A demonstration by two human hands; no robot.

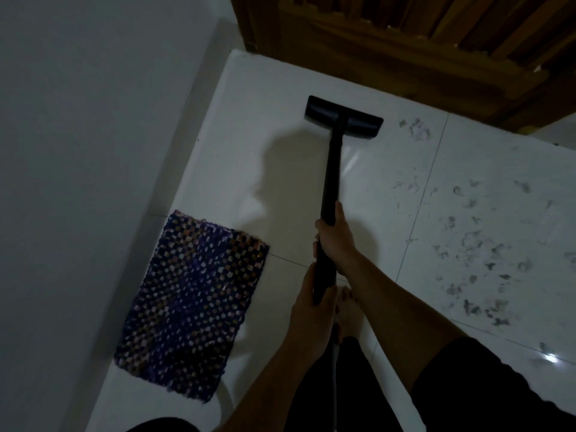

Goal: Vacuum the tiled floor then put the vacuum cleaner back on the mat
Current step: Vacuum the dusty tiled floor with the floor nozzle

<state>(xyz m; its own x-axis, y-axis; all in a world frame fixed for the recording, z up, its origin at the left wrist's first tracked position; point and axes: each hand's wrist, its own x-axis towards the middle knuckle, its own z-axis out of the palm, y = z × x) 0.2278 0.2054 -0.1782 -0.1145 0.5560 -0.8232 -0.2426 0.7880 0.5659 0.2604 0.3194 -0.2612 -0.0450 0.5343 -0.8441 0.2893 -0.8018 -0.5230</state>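
Right hand (336, 244) fingers curl round vacuum wand (331, 176); left hand (307, 308) fingers grip it just behind; floor head (343, 117) ahead of fingers; mat (193, 300) left, debris (467, 244) right

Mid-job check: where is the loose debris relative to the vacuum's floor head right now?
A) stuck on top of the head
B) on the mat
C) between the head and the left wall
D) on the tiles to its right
D: the grey debris lies scattered over the tiles to the right of the floor head, with none showing on the mat.
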